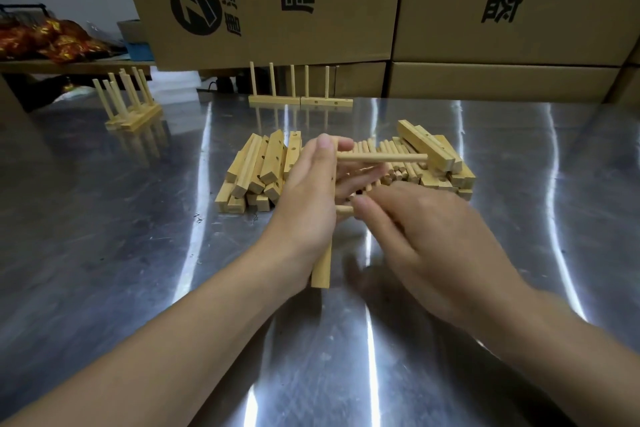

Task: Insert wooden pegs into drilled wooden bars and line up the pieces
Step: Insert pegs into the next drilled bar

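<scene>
While the left hand (308, 191) is wrapping its grip round a bar (322, 270) held endwise above the worktop (138, 253), a peg (381, 158) is jutting from the bar's far end toward the right. The right hand (426, 236) is pinching a second peg (344, 209) in a narrow grip at the bar's side. The left palm is hiding the holes. Behind the hands, loose bars (256, 170) and pegs (401, 170) are lying heaped. Pegged pieces (299, 100) are standing farther back, before boxes (485, 10).
</scene>
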